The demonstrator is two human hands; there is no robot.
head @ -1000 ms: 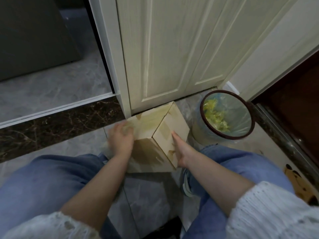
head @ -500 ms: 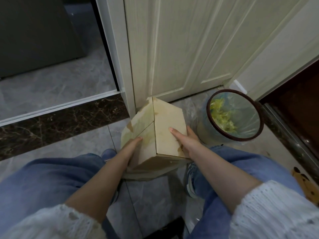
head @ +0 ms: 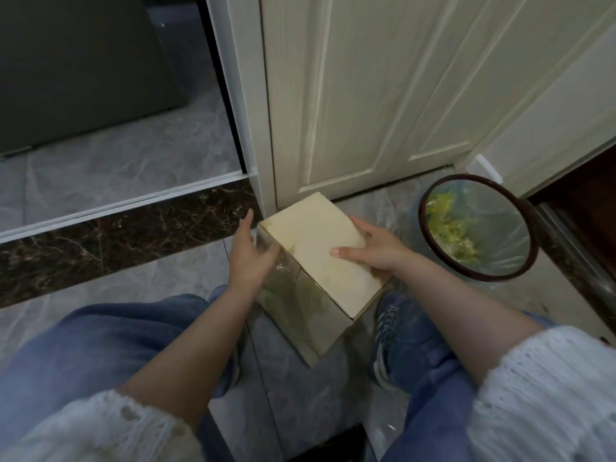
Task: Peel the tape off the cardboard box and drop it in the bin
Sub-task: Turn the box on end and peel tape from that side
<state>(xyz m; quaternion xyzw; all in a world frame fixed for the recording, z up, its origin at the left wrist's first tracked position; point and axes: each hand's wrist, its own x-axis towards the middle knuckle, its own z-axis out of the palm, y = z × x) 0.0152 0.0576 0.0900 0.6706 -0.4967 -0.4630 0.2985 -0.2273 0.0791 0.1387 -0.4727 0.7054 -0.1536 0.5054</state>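
The cardboard box [head: 320,248] stands on the floor tiles between my knees, a plain pale face turned up. Shiny clear tape [head: 293,288] covers its darker left side. My left hand [head: 248,258] lies flat against that taped side near the top edge, fingers extended. My right hand [head: 376,250] holds the box's right edge, thumb on the top face and fingers down the far side. The round bin [head: 480,228] with a dark rim and a clear liner stands to the right of the box, with crumpled yellowish tape inside.
A cream door [head: 360,95] stands just behind the box, with a white frame [head: 240,105] to its left. A dark marble threshold [head: 116,235] crosses the floor on the left. My blue-jeaned knees and a blue shoe [head: 393,335] flank the box.
The box has been turned over, from standing on an edge to lying with a plain face up. My left hand moved from the seam to the taped left side; my right hand shifted to the right edge.
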